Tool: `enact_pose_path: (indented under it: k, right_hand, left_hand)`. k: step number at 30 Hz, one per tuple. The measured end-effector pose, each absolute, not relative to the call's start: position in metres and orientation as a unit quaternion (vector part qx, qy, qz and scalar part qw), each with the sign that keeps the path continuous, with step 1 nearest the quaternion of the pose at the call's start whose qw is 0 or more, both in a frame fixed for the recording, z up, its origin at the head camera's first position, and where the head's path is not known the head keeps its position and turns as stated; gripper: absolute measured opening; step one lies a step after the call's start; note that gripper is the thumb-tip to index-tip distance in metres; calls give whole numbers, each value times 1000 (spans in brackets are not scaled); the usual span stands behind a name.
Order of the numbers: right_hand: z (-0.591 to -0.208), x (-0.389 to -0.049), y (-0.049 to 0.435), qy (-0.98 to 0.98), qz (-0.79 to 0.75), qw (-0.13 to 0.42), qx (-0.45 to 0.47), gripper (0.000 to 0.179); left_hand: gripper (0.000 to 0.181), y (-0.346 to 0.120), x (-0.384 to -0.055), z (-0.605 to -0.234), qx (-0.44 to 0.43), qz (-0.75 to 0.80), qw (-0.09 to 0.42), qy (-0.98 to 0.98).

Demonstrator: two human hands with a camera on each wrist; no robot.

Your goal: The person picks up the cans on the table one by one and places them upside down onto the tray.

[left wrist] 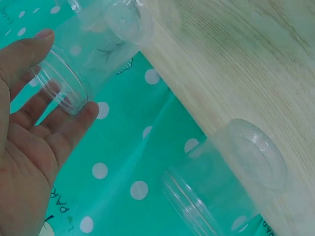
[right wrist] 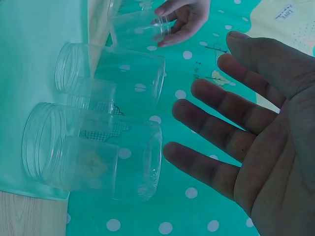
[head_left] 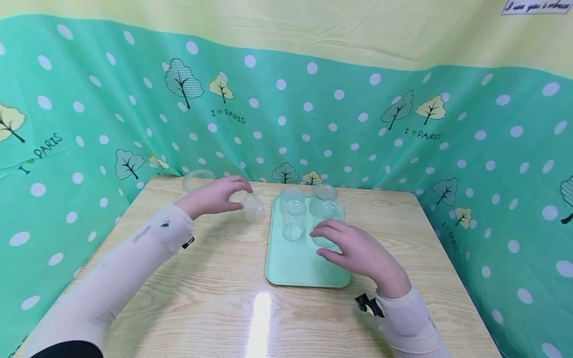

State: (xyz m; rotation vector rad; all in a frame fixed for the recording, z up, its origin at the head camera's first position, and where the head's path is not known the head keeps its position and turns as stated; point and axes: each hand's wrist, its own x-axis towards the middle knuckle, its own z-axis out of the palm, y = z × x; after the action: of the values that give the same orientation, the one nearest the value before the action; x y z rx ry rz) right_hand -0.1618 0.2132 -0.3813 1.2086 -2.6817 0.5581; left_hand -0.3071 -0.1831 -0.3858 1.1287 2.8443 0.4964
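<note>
My left hand [head_left: 219,195] holds a clear plastic jar [head_left: 252,208] by its rim, thumb on one side and fingers on the other, left of the green tray [head_left: 304,271]. In the left wrist view the held jar [left wrist: 98,49] has its threaded mouth at the fingers and its base towards the table. Several similar clear jars [head_left: 293,221] stand on the tray, their threaded rims down on it in the right wrist view. Beside the nearest right-hand jar [right wrist: 93,152], my right hand [head_left: 360,248] hovers with fingers spread and nothing held.
Another clear jar [head_left: 198,180] stands at the table's back left corner, behind my left hand. The wooden table [head_left: 201,303] is bounded at the back and sides by a green dotted curtain [head_left: 268,134]. Black clips [head_left: 369,304] sit at the sleeve cuffs.
</note>
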Motion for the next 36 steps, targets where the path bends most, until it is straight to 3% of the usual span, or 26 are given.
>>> enact_pose_path:
  k: [36]
  right_hand:
    - [-379,-161,214,-890,189,86,407,35]
  left_hand:
    - [49,-188,-266,-361,359,278,-2,891]
